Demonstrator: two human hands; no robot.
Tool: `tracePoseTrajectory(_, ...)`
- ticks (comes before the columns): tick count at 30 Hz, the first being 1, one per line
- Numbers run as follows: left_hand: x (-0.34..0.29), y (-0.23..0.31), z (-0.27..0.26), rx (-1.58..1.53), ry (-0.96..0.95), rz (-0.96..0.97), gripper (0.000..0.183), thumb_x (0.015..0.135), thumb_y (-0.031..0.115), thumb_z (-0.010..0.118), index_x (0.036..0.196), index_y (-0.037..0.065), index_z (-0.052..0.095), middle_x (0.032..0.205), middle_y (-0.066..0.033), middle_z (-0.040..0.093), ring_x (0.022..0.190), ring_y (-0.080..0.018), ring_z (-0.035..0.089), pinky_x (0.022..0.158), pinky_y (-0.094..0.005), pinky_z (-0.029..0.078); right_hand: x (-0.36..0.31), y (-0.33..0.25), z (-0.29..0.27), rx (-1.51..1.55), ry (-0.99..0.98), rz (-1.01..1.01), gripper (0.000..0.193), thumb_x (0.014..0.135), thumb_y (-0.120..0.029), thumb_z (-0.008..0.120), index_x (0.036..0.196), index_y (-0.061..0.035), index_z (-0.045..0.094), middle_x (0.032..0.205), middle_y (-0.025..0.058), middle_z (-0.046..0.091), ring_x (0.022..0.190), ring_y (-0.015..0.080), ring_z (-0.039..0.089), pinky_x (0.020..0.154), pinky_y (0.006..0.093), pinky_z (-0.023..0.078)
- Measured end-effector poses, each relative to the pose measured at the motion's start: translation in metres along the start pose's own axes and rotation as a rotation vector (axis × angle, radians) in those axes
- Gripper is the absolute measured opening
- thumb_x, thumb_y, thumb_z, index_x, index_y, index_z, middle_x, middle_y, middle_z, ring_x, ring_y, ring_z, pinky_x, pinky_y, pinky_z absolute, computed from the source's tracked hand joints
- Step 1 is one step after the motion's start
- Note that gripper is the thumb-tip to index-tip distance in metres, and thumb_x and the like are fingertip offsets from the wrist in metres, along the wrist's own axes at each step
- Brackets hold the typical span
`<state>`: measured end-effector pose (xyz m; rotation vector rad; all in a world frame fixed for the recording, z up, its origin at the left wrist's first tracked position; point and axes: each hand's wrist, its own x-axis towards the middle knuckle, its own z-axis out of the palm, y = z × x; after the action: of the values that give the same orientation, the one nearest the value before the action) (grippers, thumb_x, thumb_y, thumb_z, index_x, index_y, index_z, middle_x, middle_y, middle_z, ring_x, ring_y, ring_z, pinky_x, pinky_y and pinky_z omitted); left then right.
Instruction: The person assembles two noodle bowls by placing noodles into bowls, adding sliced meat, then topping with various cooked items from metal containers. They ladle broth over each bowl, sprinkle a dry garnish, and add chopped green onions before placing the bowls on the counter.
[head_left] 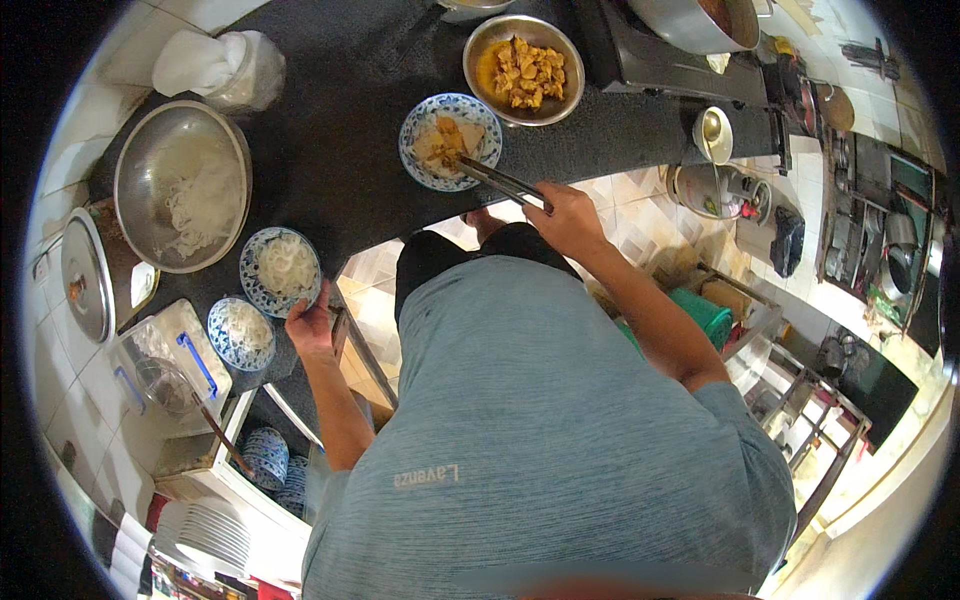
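Patterned bowl [450, 103], holding pale food topped with orange-brown chunks, sits on the dark worktop [350, 120] just beside the steel pan [574, 85], on your side and slightly left of it. Your right hand [568, 218] has its fingers wrapped round the tongs [500, 184], whose tips meet those chunks. Well left of the pan, your left hand [313, 322] has its fingers at a noodle bowl's rim [255, 292]; whether they grip it, I cannot tell.

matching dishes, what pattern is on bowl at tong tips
Blue pattern on a white bowl, best in the head view.
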<state>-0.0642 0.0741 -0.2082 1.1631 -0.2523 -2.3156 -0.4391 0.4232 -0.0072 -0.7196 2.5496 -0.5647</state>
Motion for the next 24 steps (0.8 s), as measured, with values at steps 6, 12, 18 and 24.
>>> tracePoseTrajectory(6,-0.001,0.010,-0.010,-0.008,0.099,-0.108,0.073,0.073,-0.015,0.057,0.144,-0.001,0.048,0.144,-0.0205,0.057,0.133,-0.0394,0.055,0.115,-0.0618,0.044,-0.022,-0.010,0.005,0.048,0.076,0.049,0.037,0.086,-0.027,0.068,0.107,0.0027,0.068,0.098,0.0274,0.070,0.091,0.0438,0.069,0.081,0.0502,0.055)
tracePoseTrajectory(12,-0.020,-0.003,0.019,0.135,0.085,-0.151,0.064,0.073,-0.013,0.059,0.135,0.001,0.055,0.142,-0.0176,0.059,0.130,-0.0376,0.058,0.109,-0.0583,0.051,-0.016,-0.005,0.028,-0.032,0.120,-0.008,0.040,0.088,-0.032,0.068,0.107,0.0034,0.067,0.100,0.0263,0.070,0.092,0.0438,0.069,0.080,0.0509,0.056)
tracePoseTrajectory(18,-0.058,-0.025,0.067,0.334,-0.072,-0.048,0.042,0.077,-0.006,0.063,0.118,0.000,0.062,0.124,-0.0147,0.067,0.112,-0.0325,0.067,0.091,-0.0506,0.060,-0.031,0.024,0.015,0.120,0.068,-0.002,0.045,0.089,-0.035,0.068,0.111,0.0043,0.066,0.105,0.0286,0.070,0.098,0.0456,0.068,0.084,0.0508,0.056)
tracePoseTrajectory(24,-0.083,-0.093,0.153,0.711,-0.393,-0.067,0.041,0.082,0.010,0.065,0.120,-0.006,0.061,0.122,-0.0183,0.066,0.113,-0.0321,0.065,0.095,-0.0479,0.058,-0.121,0.109,-0.024,0.492,0.332,0.203,0.070,0.091,-0.055,0.065,0.125,0.0059,0.065,0.114,0.0323,0.069,0.108,0.0462,0.067,0.096,0.0499,0.053)
